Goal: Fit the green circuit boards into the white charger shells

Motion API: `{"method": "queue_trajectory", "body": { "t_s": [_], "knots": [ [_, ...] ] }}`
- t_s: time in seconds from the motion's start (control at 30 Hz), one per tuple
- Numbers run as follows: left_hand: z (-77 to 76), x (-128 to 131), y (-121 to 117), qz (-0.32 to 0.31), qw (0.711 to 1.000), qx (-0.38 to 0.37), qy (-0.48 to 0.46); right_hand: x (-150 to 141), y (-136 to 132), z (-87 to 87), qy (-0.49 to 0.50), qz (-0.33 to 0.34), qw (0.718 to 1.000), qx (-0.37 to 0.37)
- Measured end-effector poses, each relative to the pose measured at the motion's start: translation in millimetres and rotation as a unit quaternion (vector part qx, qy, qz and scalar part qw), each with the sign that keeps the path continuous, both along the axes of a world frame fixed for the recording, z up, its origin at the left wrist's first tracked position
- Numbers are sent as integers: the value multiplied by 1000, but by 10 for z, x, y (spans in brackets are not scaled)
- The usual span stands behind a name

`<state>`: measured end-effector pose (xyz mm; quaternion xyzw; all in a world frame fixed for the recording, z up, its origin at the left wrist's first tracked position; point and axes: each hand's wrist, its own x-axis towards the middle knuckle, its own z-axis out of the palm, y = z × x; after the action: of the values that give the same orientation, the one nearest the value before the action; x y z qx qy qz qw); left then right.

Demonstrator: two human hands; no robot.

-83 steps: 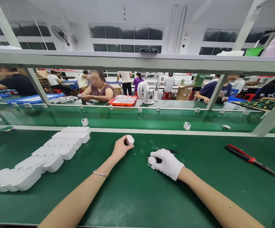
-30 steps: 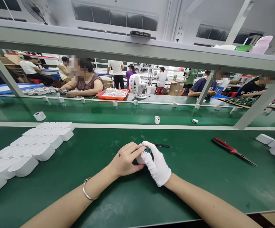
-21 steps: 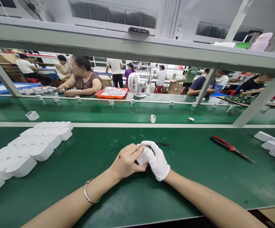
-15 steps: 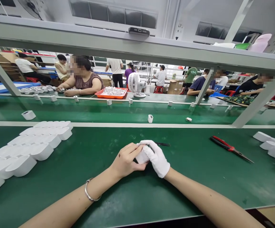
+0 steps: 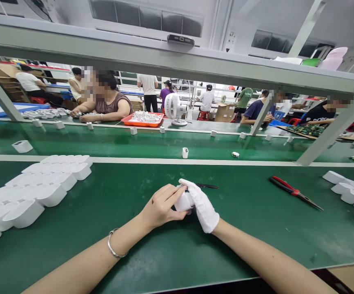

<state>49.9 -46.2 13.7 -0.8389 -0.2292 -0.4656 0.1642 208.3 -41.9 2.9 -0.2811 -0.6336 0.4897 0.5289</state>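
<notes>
Two hands [image 5: 181, 204] round level white casing [image 5: 183, 201]

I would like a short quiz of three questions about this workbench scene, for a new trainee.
1. True or false: the right hand wears a white glove.
2. What do both hands hold? A) white plastic housing B) red-handled pliers
3. On which side of the left hand lie the rows of white housings?

Key: 1 true; 2 A; 3 to its left.

Bright even overhead light, soft shadows (edges bowed), faces blurred.
</notes>
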Motion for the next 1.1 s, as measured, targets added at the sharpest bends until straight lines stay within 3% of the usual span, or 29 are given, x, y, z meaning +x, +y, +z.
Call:
{"method": "queue_trajectory", "body": {
  "t_s": [0.17, 0.27, 0.37, 0.47, 0.6, 0.7, 0.83, 0.9, 0.93, 1.0, 1.07, 1.1],
  "knots": [
    [-13, -24, 14, -4, 1000, 20, 24, -21, -74, 28, 12, 7, 1000, 7],
    [-6, -51, 21, -3, 999, 16, 35, -27, -87, 62, 60, 85, 992, -65],
    [6, -55, 18, -5, 999, 16, 33, -28, -91, 92, 112, 180, 963, -164],
    [6, -38, 8, -9, 999, 26, 25, -36, -95, 84, 140, 212, 944, -210],
    [-13, -33, 18, -23, 999, 5, 30, -68, -92, 53, 125, 166, 961, -182],
    [-9, -60, 39, -50, 998, -46, 5, -70, -65, 56, 46, 136, 981, -128],
    [12, -113, 42, -104, 972, -212, -20, 5, 2, 68, -30, 92, 993, -70],
    [19, -135, 43, -102, 935, -337, -36, 83, 61, 85, -119, -4, 993, -23],
    [21, -145, 49, -98, 912, -397, -42, 138, 103, 101, -200, -73, 977, 8],
    [23, -168, 73, -97, 862, -496, -36, 281, 211, 149, -391, -205, 895, 60],
    [16, -194, 108, -107, 824, -556, -23, 454, 343, 201, -545, -248, 799, 54],
    [7, -205, 126, -114, 808, -577, -21, 540, 411, 221, -595, -241, 766, 35]
  ]
}}
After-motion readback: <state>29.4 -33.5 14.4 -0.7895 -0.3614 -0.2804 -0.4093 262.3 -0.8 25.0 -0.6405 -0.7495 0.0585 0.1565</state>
